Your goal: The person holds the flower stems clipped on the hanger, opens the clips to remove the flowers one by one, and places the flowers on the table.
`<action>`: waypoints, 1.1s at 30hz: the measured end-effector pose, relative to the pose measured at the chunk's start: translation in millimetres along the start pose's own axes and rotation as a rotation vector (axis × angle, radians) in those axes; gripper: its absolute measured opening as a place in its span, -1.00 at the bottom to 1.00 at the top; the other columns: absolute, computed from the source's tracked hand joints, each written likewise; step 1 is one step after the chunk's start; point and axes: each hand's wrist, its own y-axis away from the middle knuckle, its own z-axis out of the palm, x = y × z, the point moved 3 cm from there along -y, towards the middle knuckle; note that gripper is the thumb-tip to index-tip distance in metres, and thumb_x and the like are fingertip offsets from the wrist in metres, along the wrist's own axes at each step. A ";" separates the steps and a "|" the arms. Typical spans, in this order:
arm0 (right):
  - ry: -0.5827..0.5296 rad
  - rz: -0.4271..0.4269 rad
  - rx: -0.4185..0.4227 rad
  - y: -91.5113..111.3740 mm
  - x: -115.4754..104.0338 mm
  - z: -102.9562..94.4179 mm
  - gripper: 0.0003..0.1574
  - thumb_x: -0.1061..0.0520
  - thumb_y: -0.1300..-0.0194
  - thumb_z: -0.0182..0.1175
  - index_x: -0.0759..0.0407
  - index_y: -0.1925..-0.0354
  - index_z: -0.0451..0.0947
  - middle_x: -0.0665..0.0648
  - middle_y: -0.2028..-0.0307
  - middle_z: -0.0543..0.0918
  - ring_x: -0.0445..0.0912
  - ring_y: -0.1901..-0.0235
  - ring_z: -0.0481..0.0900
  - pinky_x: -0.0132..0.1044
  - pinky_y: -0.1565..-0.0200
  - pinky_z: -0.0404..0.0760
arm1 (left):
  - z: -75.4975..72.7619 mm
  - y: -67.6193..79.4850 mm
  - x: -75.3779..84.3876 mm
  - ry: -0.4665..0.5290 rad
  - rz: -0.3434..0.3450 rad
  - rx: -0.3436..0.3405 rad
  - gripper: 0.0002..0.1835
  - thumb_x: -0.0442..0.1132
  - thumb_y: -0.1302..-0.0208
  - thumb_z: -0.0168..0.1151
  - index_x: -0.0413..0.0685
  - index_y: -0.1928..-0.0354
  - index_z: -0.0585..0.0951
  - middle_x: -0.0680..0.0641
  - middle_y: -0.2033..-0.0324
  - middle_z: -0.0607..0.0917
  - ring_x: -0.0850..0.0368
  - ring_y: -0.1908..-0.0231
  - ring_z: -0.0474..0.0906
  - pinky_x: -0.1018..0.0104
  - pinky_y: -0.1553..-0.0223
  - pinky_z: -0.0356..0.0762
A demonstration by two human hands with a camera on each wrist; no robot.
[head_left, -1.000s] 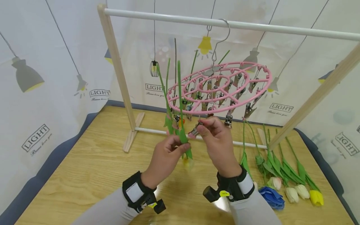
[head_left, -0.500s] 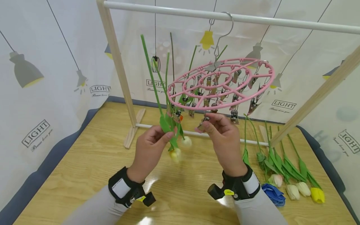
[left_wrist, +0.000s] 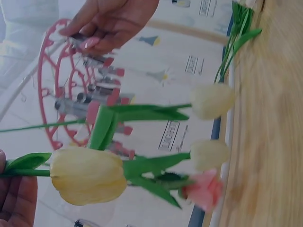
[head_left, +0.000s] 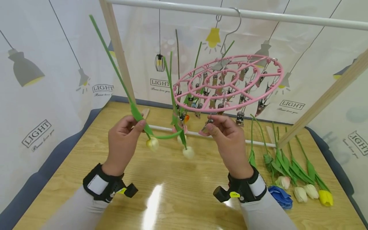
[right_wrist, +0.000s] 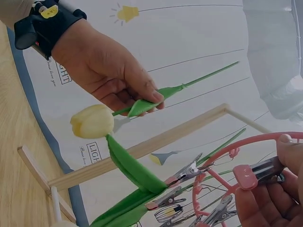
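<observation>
My left hand (head_left: 123,140) pinches the green stem and leaf of a pale yellow tulip (head_left: 153,144), its bloom pointing down and its stem slanting up to the left. Seen from the right wrist, the same tulip (right_wrist: 92,121) hangs apart from the clips. My right hand (head_left: 228,140) pinches a metal clip (head_left: 207,126) with pink tips under the near rim of a round pink clip hanger (head_left: 184,107). In the right wrist view the clip (right_wrist: 258,174) lies between thumb and fingers. White tulips (head_left: 188,152) and a pink rose (left_wrist: 203,190) hang upside down from clips on the hanger's left side.
The hanger's hook (head_left: 239,22) hangs on the white rail (head_left: 184,8) of a wooden-legged rack. Several flowers, among them a blue one (head_left: 280,197) and a yellow tulip (head_left: 326,198), lie on the table (head_left: 184,195) at the right. Metal clips dangle beneath the pink rings.
My left hand has moved left with the yellow tulip, away from the hanging flowers and the clip. My right hand stays at the clip. The head view has tilted down slightly.
</observation>
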 end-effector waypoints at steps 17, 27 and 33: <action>0.023 0.019 -0.024 0.8 0.9 0.3 -0.61 0.14 -0.27 0.17 0.25 -0.05 0.47 0.11 0.29 0.58 0.13 0.29 0.58 -0.13 0.09 0.64 | -63.6 -11.2 -72.4 -0.352 -0.299 -0.036 -0.59 0.14 -0.23 0.15 -0.04 0.14 0.62 -0.07 0.33 0.66 0.12 0.33 0.57 0.39 0.36 0.63; 0.062 0.011 -0.020 1.1 2.3 0.5 -0.65 0.11 -0.26 0.19 0.13 -0.02 0.52 0.12 0.31 0.57 0.10 0.31 0.58 -0.17 0.15 0.64 | -85.2 -8.6 -100.5 -0.611 -0.398 -0.164 -0.58 0.11 -0.32 0.06 -0.10 0.11 0.60 -0.16 0.29 0.66 0.09 0.37 0.57 0.30 0.41 0.59; 0.060 0.012 -0.028 0.6 4.0 0.3 -0.65 0.12 -0.26 0.19 0.17 -0.02 0.51 0.14 0.29 0.55 0.10 0.28 0.57 -0.16 0.14 0.65 | -102.8 -5.3 -126.9 -0.836 -0.438 -0.316 -0.63 -0.07 -0.35 0.08 -0.30 0.14 0.59 -0.23 0.36 0.64 0.07 0.50 0.48 0.29 0.58 0.46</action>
